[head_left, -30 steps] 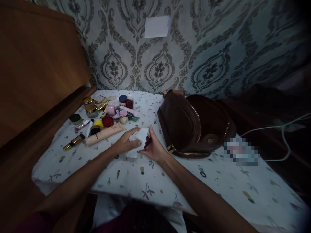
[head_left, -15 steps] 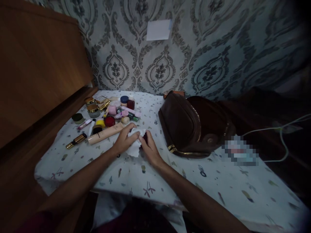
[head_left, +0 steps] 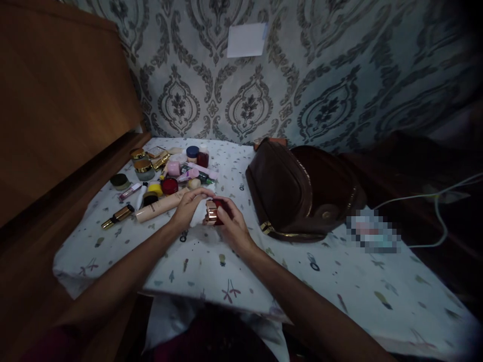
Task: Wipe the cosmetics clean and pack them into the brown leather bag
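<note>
Above the table's middle, my right hand (head_left: 236,226) is closed around a small dark red cosmetic container with a shiny rose-gold cap (head_left: 211,212). The cap points left toward my left hand (head_left: 184,208), whose curled fingers hold a crumpled white wipe (head_left: 197,216) against the container. Part of the wipe is hidden behind the fingers. Just left of my left hand lies a long beige tube (head_left: 158,207), and beyond it sit a red-lidded jar (head_left: 169,186) and a small yellow-lidded jar (head_left: 155,189).
Several jars, tubes and lipsticks crowd the back left, among them a blue-lidded jar (head_left: 192,153) and a gold-and-black tube (head_left: 117,216). An open brown bag (head_left: 279,188) stands right of my hands. A wooden cabinet (head_left: 68,75) borders the left; a white cable (head_left: 441,221) runs at right.
The container has turned so its rose-gold cap now shows between my hands. The wipe, earlier spread in front of it, has shifted left with my left hand.
</note>
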